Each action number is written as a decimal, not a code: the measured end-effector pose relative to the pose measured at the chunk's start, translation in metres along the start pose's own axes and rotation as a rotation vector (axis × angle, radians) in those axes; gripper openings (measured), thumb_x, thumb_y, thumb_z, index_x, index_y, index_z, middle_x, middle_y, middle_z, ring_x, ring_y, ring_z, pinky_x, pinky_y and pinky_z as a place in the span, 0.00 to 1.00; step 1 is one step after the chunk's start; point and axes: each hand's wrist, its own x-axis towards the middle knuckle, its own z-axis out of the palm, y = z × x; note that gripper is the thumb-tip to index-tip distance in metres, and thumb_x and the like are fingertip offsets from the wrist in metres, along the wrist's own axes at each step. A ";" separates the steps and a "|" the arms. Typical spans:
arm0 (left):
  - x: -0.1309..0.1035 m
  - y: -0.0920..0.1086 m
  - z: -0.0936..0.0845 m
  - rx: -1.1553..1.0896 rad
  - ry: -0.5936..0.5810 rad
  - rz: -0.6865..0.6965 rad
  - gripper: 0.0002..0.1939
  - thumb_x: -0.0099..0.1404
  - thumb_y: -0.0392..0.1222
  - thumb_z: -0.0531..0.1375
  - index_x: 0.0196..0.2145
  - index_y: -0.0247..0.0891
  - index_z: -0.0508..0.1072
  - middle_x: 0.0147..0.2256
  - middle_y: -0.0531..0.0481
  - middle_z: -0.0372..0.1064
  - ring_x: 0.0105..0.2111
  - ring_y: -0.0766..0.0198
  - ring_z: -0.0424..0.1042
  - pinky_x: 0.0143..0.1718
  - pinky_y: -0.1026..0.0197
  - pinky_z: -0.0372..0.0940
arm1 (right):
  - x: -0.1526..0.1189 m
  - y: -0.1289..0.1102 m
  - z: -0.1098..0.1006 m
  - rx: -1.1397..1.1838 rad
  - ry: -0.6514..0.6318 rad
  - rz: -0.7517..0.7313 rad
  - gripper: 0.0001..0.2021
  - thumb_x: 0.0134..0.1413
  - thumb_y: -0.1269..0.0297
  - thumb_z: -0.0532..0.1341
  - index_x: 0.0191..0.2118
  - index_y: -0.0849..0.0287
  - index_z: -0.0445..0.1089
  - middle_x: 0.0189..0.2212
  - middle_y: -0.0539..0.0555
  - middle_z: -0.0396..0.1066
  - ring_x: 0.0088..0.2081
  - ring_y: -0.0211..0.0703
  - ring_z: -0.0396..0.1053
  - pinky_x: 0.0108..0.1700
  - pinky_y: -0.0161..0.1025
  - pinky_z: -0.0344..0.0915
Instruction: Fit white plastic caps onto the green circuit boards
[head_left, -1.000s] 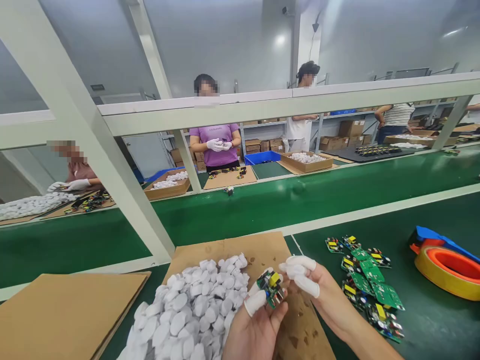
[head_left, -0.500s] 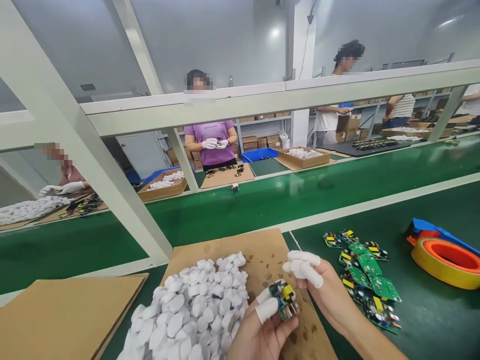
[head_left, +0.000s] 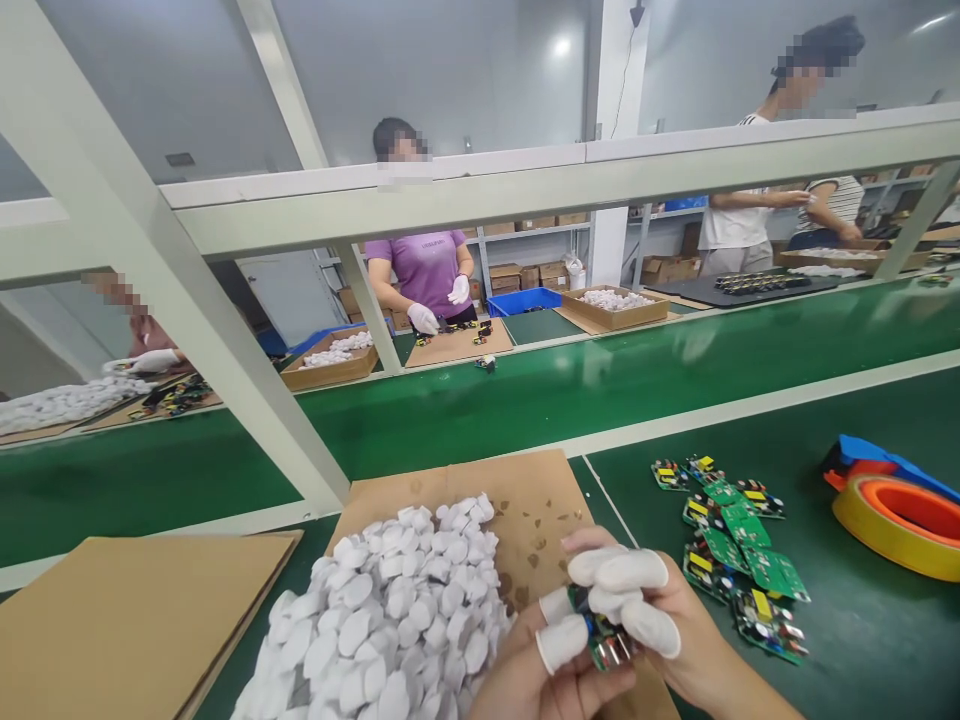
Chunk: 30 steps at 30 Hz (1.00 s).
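head view | left hand point(head_left: 551, 670) pinches the small circuit board point(head_left: 606, 640) with capped fingers, just right of the white caps pile point(head_left: 390, 620) | right hand point(head_left: 649, 620), apart and half open before, is now closed over the same board | loose boards point(head_left: 739, 560) lie further right of the pile

Left hand point(head_left: 551, 670) and right hand point(head_left: 660, 625) pinched together, fingertips in white cots

View: head-worn camera, single
Facing: forward and down, across green conveyor point(head_left: 525, 410)
Nearness: close over cardboard sheet point(head_left: 525, 500)
Far field: opposite bench point(head_left: 457, 345)
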 end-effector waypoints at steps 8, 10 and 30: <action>-0.001 -0.001 0.000 0.028 -0.146 0.017 0.16 0.52 0.40 0.67 0.40 0.39 0.77 0.41 0.47 0.75 0.43 0.57 0.73 0.44 0.61 0.65 | 0.003 -0.016 0.003 -0.063 -0.114 -0.065 0.10 0.41 0.49 0.68 0.34 0.37 0.77 0.36 0.51 0.79 0.43 0.51 0.70 0.42 0.47 0.67; -0.001 -0.001 0.001 0.033 -0.192 0.023 0.17 0.52 0.40 0.66 0.42 0.39 0.76 0.43 0.45 0.74 0.45 0.55 0.71 0.48 0.59 0.63 | 0.002 -0.016 0.003 -0.030 -0.117 -0.061 0.09 0.42 0.50 0.67 0.34 0.37 0.77 0.36 0.51 0.79 0.42 0.50 0.71 0.40 0.46 0.68; 0.002 -0.010 -0.009 0.155 -0.103 0.118 0.22 0.40 0.41 0.73 0.37 0.42 0.78 0.31 0.44 0.77 0.37 0.51 0.75 0.48 0.47 0.62 | -0.006 -0.018 0.006 0.276 -0.057 0.297 0.25 0.24 0.55 0.74 0.37 0.44 0.75 0.55 0.53 0.66 0.48 0.55 0.70 0.46 0.46 0.66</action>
